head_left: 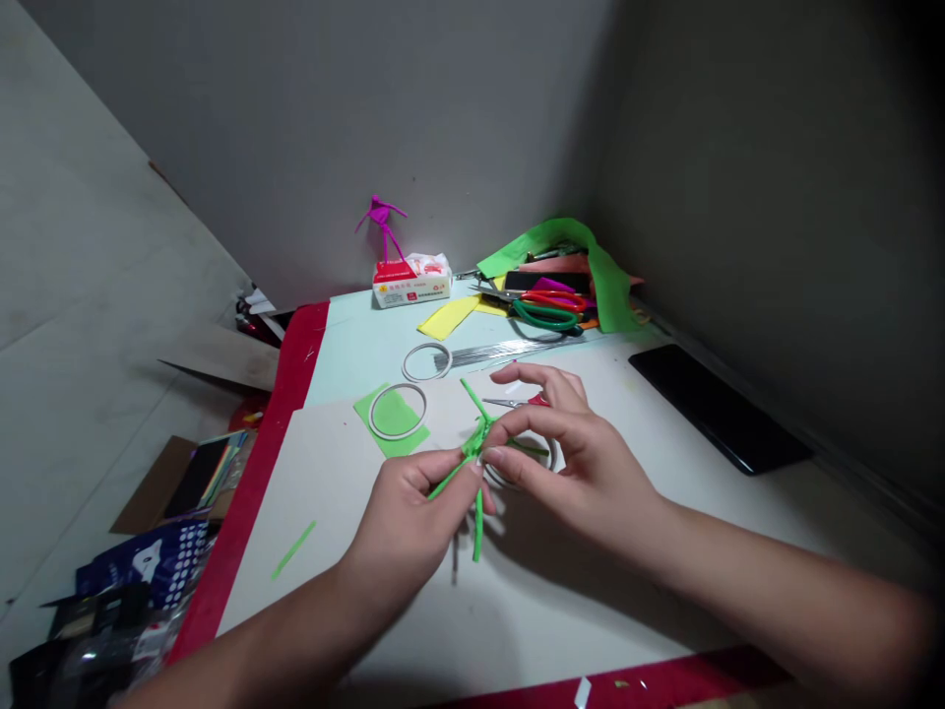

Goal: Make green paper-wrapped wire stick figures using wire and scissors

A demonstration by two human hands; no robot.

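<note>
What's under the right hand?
Under the right hand lie a white ring and red-handled scissors, both partly covered; most of the scissors' handle and much of the ring are hidden.

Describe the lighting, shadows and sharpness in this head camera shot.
Head view: dim, soft light, falling to near-black on the grey wall at the right edge; the left hand and right hand cast soft, diffuse shadows on the white card sheet; the bright green twisted paper figure looks slightly soft, with no hard glare on the black rectangular phone; wide-angle distortion slants the red-edged table.
</note>
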